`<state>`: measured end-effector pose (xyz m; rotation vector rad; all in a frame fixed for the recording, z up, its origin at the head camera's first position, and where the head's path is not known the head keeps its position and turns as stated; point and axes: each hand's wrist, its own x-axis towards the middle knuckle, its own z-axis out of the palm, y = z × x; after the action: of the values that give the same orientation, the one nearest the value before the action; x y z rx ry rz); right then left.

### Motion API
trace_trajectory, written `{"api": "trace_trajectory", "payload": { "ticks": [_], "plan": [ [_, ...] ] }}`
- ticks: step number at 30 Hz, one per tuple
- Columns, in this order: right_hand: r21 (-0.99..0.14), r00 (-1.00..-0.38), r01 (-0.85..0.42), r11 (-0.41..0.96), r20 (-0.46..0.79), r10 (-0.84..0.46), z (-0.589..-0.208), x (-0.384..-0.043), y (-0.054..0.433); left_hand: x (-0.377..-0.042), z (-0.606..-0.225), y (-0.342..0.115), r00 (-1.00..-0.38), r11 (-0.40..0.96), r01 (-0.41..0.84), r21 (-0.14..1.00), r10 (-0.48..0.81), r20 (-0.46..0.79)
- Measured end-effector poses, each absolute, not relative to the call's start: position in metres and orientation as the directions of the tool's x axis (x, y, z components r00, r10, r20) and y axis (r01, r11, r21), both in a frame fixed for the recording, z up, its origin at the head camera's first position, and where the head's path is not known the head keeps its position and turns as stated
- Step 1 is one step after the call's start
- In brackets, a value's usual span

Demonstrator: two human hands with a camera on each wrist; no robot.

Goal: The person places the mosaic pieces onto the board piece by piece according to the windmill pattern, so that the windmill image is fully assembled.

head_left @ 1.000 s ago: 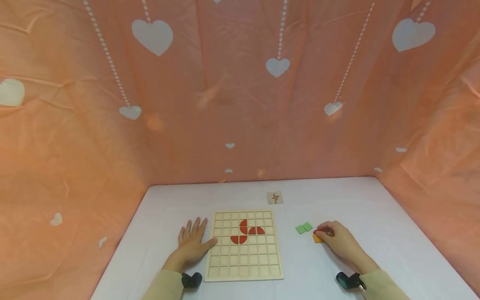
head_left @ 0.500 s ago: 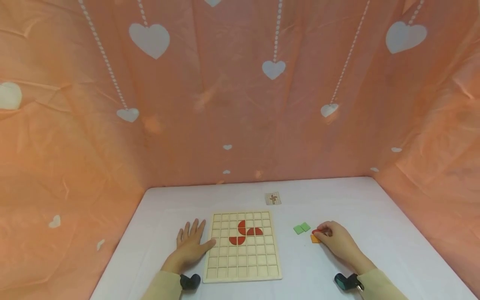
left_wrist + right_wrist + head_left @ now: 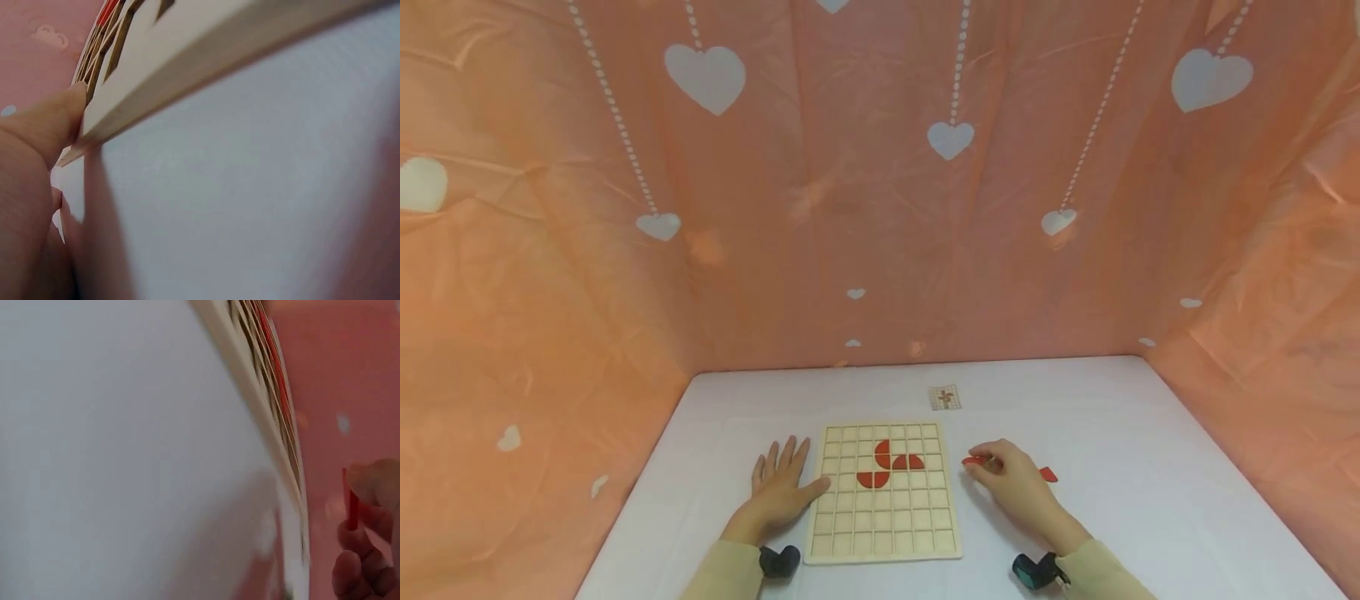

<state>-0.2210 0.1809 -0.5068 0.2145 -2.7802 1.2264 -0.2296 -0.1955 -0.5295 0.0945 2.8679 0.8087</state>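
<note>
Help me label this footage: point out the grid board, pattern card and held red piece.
Grid board [image 3: 883, 500], head view: a bare square near its centre.
Pattern card [image 3: 945, 397], head view: middle of its printed face.
Red piece [image 3: 354, 511], right wrist view: its visible edge.

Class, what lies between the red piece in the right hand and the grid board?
In the head view, only bare white tabletop shows between the red piece in the right hand and the grid board.

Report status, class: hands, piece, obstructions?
Left hand touching beige wooden grid board. Right hand pinching thin red piece, off board. Occupying part of board: red quarter-round pieces.
</note>
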Motion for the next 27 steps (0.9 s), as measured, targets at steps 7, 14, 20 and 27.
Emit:
{"api": "trace_trajectory", "payload": {
  "ticks": [7, 14, 20, 27],
  "plan": [
    [-0.767, -0.954, -0.273, 0.581, 0.136, -0.269, -0.518, -0.220, 0.121, -0.233, -0.528, -0.196, -0.986, 0.851, 0.018, 0.525, 0.102, -0.131],
    [-0.725, -0.944, -0.314, 0.613, 0.171, -0.282, -0.525, -0.220, 0.091, -0.232, -0.533, -0.197, -0.984, 0.849, 0.012, 0.528, 0.102, -0.143],
    [-0.650, -0.949, -0.315, 0.692, 0.209, -0.235, -0.525, -0.220, 0.082, -0.228, -0.527, -0.195, -0.985, 0.842, 0.019, 0.539, 0.107, -0.133],
    [-0.664, -0.957, -0.283, 0.692, 0.145, -0.253, -0.524, -0.221, 0.084, -0.226, -0.526, -0.195, -0.987, 0.837, 0.016, 0.547, 0.101, -0.126]
  ]
}}
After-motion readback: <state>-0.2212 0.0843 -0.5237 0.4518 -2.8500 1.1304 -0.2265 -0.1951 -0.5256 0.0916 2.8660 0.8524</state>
